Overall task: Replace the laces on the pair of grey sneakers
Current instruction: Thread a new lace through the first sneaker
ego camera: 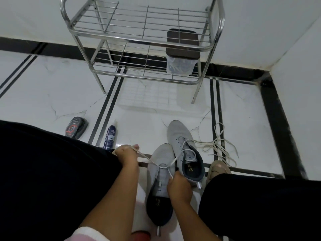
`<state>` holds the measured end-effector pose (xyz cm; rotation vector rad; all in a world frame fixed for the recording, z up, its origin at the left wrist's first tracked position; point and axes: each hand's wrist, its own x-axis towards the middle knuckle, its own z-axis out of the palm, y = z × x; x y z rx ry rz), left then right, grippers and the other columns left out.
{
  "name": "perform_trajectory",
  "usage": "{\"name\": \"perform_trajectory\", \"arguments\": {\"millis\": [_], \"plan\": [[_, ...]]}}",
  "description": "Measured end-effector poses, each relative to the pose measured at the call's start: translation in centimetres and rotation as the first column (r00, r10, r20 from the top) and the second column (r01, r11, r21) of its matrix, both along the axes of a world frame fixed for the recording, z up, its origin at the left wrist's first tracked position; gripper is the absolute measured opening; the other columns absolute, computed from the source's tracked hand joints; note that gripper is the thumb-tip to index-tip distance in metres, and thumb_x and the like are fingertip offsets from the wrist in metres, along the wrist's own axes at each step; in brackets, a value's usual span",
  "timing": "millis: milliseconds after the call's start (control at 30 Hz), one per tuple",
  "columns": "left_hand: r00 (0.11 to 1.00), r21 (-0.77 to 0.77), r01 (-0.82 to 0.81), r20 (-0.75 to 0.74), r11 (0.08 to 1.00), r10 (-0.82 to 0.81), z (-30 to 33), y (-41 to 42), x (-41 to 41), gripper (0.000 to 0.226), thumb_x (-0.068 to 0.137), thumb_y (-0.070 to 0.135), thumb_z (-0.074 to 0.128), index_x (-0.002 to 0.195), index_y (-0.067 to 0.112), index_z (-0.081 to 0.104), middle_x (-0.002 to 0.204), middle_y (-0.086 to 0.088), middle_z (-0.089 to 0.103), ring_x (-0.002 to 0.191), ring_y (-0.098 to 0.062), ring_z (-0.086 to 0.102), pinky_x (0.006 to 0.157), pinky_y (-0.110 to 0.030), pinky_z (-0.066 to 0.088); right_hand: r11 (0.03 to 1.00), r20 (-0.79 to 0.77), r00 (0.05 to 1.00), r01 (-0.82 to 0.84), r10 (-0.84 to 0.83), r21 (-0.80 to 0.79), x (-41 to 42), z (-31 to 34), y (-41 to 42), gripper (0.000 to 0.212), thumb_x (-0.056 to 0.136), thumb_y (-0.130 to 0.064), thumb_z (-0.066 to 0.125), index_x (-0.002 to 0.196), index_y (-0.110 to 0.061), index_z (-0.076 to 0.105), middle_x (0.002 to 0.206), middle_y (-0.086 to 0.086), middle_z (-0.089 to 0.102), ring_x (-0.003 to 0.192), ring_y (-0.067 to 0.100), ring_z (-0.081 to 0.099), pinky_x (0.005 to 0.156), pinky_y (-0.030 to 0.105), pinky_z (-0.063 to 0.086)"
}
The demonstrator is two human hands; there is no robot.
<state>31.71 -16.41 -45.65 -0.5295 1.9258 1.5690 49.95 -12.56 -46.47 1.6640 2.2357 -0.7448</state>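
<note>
**Head view: lacing stock and hazards, largest item first**

1. Shoe rack (139, 40), steel, against the wall. A clear box with a brown lid (181, 51) sits on its lower shelf. Well apart from your work; no hazard.
2. Near sneaker (160, 180), grey, on the floor between your knees, toe pointing away. A white lace (163, 165) crosses only its lowest eyelets. Nothing pins the shoe down, so if you pull one side harder it may skid or twist.
3. Far sneaker (184, 150), grey, just beside the first, partly laced and slack. Its loose lace runs close to your working lace; you could snag or tighten the wrong one.
4. Old laces (218, 146), tangled on the floor to the right. Keep them out of reach, or you might pick one up by mistake.
5. Left hand (127, 153): pinches one lace end, drawn out taut. Uneven pulling would leave the two ends unequal.
6. Right hand (178, 185): fingers curled around the other lace end above the tongue. A slip here could draw the lace back through the eyelet.
7. Spray can (110, 136) and polish sponge (76, 127), left; your elbow could knock the can.
</note>
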Motion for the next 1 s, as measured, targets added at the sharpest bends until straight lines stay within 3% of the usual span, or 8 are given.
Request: {"name": "perform_trajectory", "arguments": {"millis": [133, 233, 333, 433, 667, 767, 867, 1000], "plan": [[0.917, -0.017, -0.317, -0.262, 0.948, 0.302, 6.3, 0.7, -4.2, 0.031, 0.099, 0.023, 0.032, 0.112, 0.002, 0.051, 0.117, -0.021, 0.059, 0.102, -0.034, 0.059, 0.081, -0.037, 0.045, 0.999, 0.004, 1.0, 0.02, -0.02, -0.044, -0.1, 0.4, 0.0, 0.024, 0.099, -0.03, 0.044, 0.112, -0.013, 0.055, 0.116, 0.009, 0.065, 0.106, 0.03, 0.063, 0.078, 0.036, 0.052], [0.828, -0.384, 0.108, -0.476, 0.917, -0.297, 7.8, 0.9, -2.0, 0.032, 0.098, 0.043, 0.042, 0.097, 0.012, 0.054, 0.094, -0.011, 0.063, 0.091, -0.031, 0.059, 0.073, -0.033, 0.041, 0.997, 0.004, 1.0, 0.018, -0.018, -0.077, -0.3, 0.8, 0.1, 0.026, 0.098, -0.03, 0.045, 0.115, -0.013, 0.054, 0.119, 0.009, 0.063, 0.11, 0.03, 0.061, 0.082, 0.037, 0.051], [0.382, -0.711, 0.607, -0.131, 0.355, -0.915, 3.5, 0.3, 1.4, 0.027, 0.097, 0.034, 0.046, 0.108, 0.016, 0.063, 0.112, -0.011, 0.066, 0.105, -0.029, 0.06, 0.082, -0.031, 0.045, 0.994, 0.006, 0.999, 0.048, -0.048, -0.103, -0.3, 1.1, 0.0, 0.031, 0.097, -0.037, 0.047, 0.117, -0.015, 0.054, 0.123, 0.008, 0.061, 0.113, 0.031, 0.06, 0.085, 0.038, 0.05], [0.147, -0.674, 0.736, 0.069, 0.062, -0.987, -0.7, -1.0, 4.2, 0.035, 0.097, 0.022, 0.04, 0.13, 0.022, 0.052, 0.129, -0.009, 0.059, 0.118, -0.026, 0.055, 0.092, -0.033, 0.046, 0.994, 0.009, 0.999, 0.036, -0.035, -0.099, -0.4, 1.0, -0.1, 0.03, 0.097, -0.036, 0.046, 0.117, -0.015, 0.054, 0.122, 0.008, 0.062, 0.113, 0.029, 0.06, 0.084, 0.037, 0.051], [0.547, -0.643, 0.619, -0.058, 0.451, -0.835, -1.8, -0.2, 4.5, 0.025, 0.093, 0.021, 0.04, 0.095, 0.013, 0.064, 0.1, -0.012, 0.068, 0.092, -0.032, 0.063, 0.081, -0.035, 0.052, 0.989, 0.015, 0.999, 0.036, -0.034, -0.147, 0.0, 1.0, 0.4, 0.025, 0.096, -0.02, 0.044, 0.117, -0.013, 0.054, 0.123, 0.009, 0.06, 0.114, 0.03, 0.059, 0.085, 0.038, 0.05], [0.98, -0.302, 0.123, -0.115, 0.945, -0.164, 0.1, 0.7, 1.1, 0.027, 0.093, 0.012, 0.035, 0.095, -0.002, 0.059, 0.09, -0.017, 0.066, 0.086, -0.035, 0.064, 0.075, -0.033, 0.049, 0.983, 0.003, 0.998, 0.056, -0.056, -0.174, 0.2, 1.1, 0.6, 0.026, 0.096, -0.022, 0.043, 0.118, -0.011, 0.053, 0.124, 0.012, 0.059, 0.116, 0.033, 0.057, 0.087, 0.038, 0.049], [0.899, 0.168, -0.434, 0.141, 0.885, 0.414, 3.6, 1.2, -2.0, 0.03, 0.094, 0.013, 0.028, 0.087, -0.004, 0.053, 0.08, -0.014, 0.059, 0.082, -0.032, 0.062, 0.078, -0.032, 0.049, 0.982, 0.005, 0.998, 0.059, -0.059, -0.177, 0.2, 1.4, 0.7, 0.028, 0.096, -0.024, 0.043, 0.118, -0.011, 0.053, 0.124, 0.013, 0.059, 0.116, 0.033, 0.056, 0.086, 0.037, 0.049], [0.916, -0.385, 0.114, -0.316, 0.916, -0.247, 4.4, 0.8, -1.0, 0.028, 0.096, 0.02, 0.047, 0.117, 0.001, 0.05, 0.112, -0.021, 0.062, 0.105, -0.036, 0.06, 0.084, -0.035, 0.047, 0.981, 0.01, 0.998, 0.069, -0.068, -0.183, 0.0, 1.6, 0.6, 0.028, 0.096, -0.022, 0.042, 0.12, -0.01, 0.053, 0.125, 0.013, 0.058, 0.116, 0.033, 0.056, 0.087, 0.037, 0.049]]}}
